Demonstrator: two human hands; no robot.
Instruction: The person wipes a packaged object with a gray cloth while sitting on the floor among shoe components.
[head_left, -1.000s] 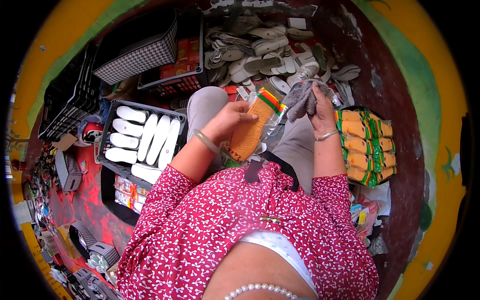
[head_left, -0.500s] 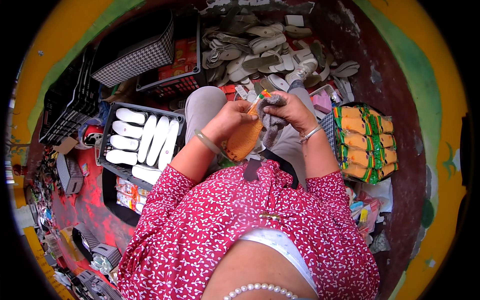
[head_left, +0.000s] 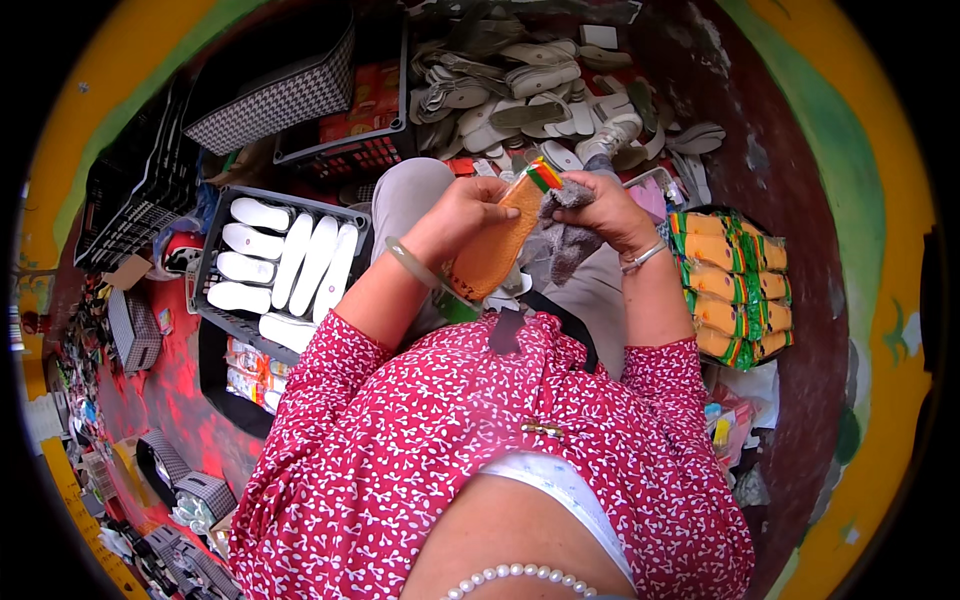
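The orange insole (head_left: 490, 245) is flat, elongated and textured, with a rounded lower end and a green, yellow and red band (head_left: 545, 174) at its upper end. It is held aslant above the lap, upper end leaning right. The left hand (head_left: 470, 212) grips its left edge, thumb on the face; the right hand (head_left: 610, 212) grasps a bunched grey cloth (head_left: 575, 250) at its right edge.

The left fingers behind the insole are hidden; dark marks at the lower end are too small to read. Whether cloth and insole touch cannot be determined. Half a second earlier, the cloth overlapped the insole's upper part; now more of that face shows.
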